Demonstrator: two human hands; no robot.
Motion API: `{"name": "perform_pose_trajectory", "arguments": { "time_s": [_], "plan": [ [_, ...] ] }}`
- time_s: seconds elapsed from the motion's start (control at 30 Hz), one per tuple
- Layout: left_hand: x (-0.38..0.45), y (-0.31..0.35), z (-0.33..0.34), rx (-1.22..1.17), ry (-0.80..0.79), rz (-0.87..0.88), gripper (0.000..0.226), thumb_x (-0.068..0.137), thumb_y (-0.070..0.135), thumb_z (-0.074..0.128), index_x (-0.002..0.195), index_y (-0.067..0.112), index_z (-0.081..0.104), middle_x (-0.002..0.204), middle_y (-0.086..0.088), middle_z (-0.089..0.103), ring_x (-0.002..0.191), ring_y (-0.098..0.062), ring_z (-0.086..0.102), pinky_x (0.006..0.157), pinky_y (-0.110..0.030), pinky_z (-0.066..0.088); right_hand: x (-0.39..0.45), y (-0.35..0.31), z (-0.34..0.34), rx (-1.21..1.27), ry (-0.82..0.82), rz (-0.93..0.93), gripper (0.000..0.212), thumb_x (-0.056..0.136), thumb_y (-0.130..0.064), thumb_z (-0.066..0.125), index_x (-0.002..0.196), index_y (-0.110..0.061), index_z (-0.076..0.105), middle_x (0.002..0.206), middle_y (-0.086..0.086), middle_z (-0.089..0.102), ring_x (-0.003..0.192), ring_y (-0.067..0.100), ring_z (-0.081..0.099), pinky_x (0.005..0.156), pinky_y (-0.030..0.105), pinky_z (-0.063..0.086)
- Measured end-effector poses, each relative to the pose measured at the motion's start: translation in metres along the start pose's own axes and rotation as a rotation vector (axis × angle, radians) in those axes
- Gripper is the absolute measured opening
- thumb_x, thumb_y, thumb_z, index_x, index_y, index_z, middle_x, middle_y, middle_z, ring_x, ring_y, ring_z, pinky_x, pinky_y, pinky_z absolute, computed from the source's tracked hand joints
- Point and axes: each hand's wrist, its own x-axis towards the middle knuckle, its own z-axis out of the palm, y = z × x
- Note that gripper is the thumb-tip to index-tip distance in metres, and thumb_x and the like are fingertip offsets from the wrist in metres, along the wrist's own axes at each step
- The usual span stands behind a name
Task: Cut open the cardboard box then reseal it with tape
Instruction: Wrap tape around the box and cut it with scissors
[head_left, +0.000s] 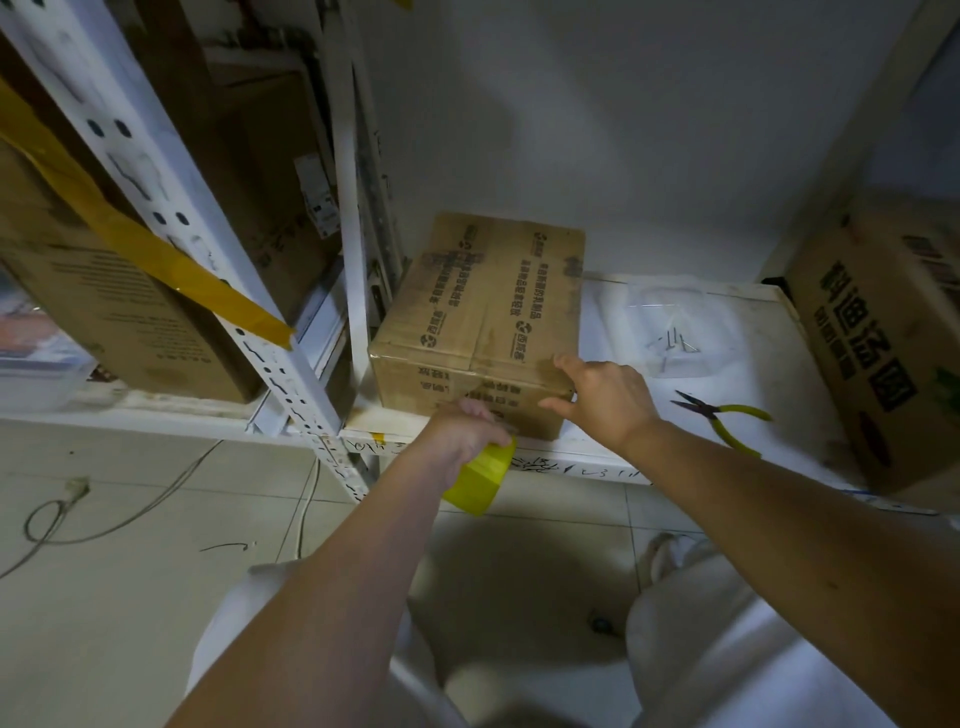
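Observation:
A closed brown cardboard box (483, 312) with printed text stands on a low white shelf (727, 395), its flaps taped along the middle. My left hand (462, 434) grips a yellow roll of tape (480, 480) just in front of the box's near face, at the shelf edge. My right hand (602, 400) is spread open at the box's near right corner, fingers touching its top edge and thumb against the front face.
Yellow-handled pliers (722, 415) and several loose nails (675, 345) lie on the shelf right of the box. A larger printed carton (883, 338) stands at far right. White slotted shelf posts (270, 364) and more cartons (119, 312) are on the left. Cables (78, 514) trail over the tiled floor.

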Motion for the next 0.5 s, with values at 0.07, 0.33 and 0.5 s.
{"name": "perform_pose_trajectory", "arguments": {
  "time_s": [0.07,0.33,0.5],
  "plan": [
    [0.0,-0.001,0.001,0.004,0.0,-0.004,0.027,0.077,0.0,0.072,0.077,0.018,0.053,0.074,-0.002,0.054,0.068,-0.017,0.05,0.057,-0.025,0.038,0.001,0.002,0.001,0.072,0.0,0.008,0.057,0.087,-0.052,0.06,0.131,-0.018,0.047,0.095,0.006,0.07,0.089,0.025,0.066,0.078,0.034,0.052],
    [0.006,0.001,0.003,-0.027,0.022,-0.021,0.025,0.077,0.0,0.072,0.087,0.014,0.054,0.075,-0.003,0.054,0.07,-0.018,0.05,0.057,-0.025,0.039,-0.011,0.017,0.001,0.339,-0.046,-0.036,0.044,0.089,-0.014,0.064,0.133,-0.012,0.055,0.11,0.011,0.07,0.103,0.024,0.067,0.097,0.038,0.049],
    [0.012,-0.005,-0.004,-0.02,0.128,-0.019,0.023,0.075,-0.001,0.072,0.086,0.011,0.054,0.077,-0.005,0.054,0.075,-0.018,0.05,0.058,-0.025,0.036,-0.01,-0.016,0.007,0.421,-0.108,-0.141,0.044,0.094,-0.008,0.056,0.137,-0.015,0.051,0.12,0.013,0.067,0.107,0.022,0.065,0.106,0.029,0.041]
  ]
}}
